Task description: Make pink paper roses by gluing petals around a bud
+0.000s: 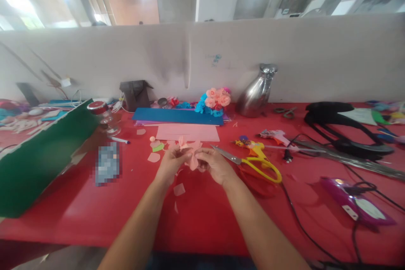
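Observation:
Both of my hands meet over the red table around a pink paper flower [194,161]. My left hand [172,161] pinches its left side with thumb and fingers, and a folded pink petal [182,142] stands up by the fingertips. From the right, my right hand [215,163] grips the flower's edge between thumb and fingers. Cut pink petals [154,157] and a small green paper piece [158,147] lie left of my left hand. Yellow-handled scissors [261,168] lie just right of my right hand, blades toward it. Pink paper scraps [179,189] rest below the hands.
Pink sheets [188,132] and a blue sheet [177,115] lie ahead, with finished paper flowers [217,98] behind. A yellow glue gun [257,148], a purple power strip [357,202] and cords occupy the right. A steel jug [257,93] stands behind; a green box [47,156] is left.

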The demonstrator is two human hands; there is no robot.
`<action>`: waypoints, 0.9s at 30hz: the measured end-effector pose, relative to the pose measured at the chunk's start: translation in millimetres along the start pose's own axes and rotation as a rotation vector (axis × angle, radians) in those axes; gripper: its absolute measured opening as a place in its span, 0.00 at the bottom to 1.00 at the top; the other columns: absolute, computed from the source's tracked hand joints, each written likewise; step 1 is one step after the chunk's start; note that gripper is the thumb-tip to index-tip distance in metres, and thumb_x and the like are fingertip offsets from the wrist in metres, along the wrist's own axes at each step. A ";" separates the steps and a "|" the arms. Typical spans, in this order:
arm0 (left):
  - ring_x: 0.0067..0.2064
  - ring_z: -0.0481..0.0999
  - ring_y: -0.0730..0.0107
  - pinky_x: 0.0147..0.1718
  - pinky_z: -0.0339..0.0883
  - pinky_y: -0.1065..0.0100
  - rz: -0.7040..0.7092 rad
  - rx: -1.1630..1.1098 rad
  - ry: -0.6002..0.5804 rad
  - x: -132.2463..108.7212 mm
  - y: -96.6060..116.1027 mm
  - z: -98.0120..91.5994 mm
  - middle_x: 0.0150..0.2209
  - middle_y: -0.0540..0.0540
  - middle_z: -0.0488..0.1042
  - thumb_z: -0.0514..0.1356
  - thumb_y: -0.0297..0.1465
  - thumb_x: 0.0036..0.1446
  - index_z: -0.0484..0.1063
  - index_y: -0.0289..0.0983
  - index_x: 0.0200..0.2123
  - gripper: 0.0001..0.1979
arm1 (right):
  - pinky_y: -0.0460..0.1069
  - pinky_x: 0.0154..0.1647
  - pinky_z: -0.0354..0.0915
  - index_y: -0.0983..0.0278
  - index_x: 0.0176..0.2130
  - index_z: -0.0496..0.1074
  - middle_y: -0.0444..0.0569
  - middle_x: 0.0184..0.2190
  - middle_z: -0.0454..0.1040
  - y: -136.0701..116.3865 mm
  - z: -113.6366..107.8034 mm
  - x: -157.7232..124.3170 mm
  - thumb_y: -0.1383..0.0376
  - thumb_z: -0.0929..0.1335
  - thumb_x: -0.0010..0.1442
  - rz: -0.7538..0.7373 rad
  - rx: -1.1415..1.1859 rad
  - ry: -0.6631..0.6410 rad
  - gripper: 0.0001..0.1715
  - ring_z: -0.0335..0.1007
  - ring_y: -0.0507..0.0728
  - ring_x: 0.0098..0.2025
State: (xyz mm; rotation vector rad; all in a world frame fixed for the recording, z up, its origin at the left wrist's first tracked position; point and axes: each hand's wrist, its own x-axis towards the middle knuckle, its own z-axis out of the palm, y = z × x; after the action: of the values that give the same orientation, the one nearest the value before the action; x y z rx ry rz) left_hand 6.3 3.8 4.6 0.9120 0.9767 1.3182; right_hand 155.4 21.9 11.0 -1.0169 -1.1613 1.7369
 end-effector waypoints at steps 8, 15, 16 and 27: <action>0.30 0.75 0.69 0.31 0.66 0.70 0.003 0.061 0.081 0.5 -1.6 1.7 0.26 0.45 0.77 0.70 0.34 0.38 0.78 0.33 0.30 0.14 | 0.44 0.22 0.53 0.65 0.22 0.72 0.42 0.16 0.70 -2.3 10.5 -2.3 0.63 0.71 0.43 -0.109 0.010 0.213 0.07 0.59 0.47 0.19; 0.23 0.72 0.71 0.24 0.64 0.71 -0.037 0.056 0.042 -1.5 -2.0 4.8 0.19 0.47 0.73 0.70 0.35 0.38 0.78 0.32 0.25 0.12 | 0.45 0.24 0.61 0.65 0.27 0.75 0.43 0.21 0.73 1.4 15.3 -4.5 0.62 0.70 0.44 -0.139 -0.082 0.245 0.09 0.66 0.50 0.22; 0.21 0.70 0.73 0.23 0.63 0.72 -0.042 0.057 0.058 -1.5 -1.4 4.8 0.17 0.48 0.72 0.70 0.35 0.37 0.77 0.32 0.23 0.12 | 0.46 0.24 0.62 0.65 0.28 0.75 0.44 0.22 0.73 1.3 15.7 -5.1 0.62 0.70 0.45 -0.140 -0.091 0.233 0.09 0.66 0.50 0.23; 0.15 0.59 0.79 0.16 0.52 0.74 -0.056 0.092 0.187 0.1 -2.0 4.6 0.11 0.53 0.63 0.69 0.36 0.39 0.71 0.33 0.15 0.13 | 0.46 0.24 0.62 0.64 0.26 0.74 0.44 0.21 0.73 5.5 16.6 -2.8 0.60 0.70 0.47 -0.156 -0.169 0.178 0.09 0.66 0.51 0.24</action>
State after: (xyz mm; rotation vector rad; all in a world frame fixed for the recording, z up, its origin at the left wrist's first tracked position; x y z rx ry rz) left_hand 11.4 3.9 4.3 0.8347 1.2078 1.3376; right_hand 140.3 12.8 10.6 -1.1253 -1.2524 1.4157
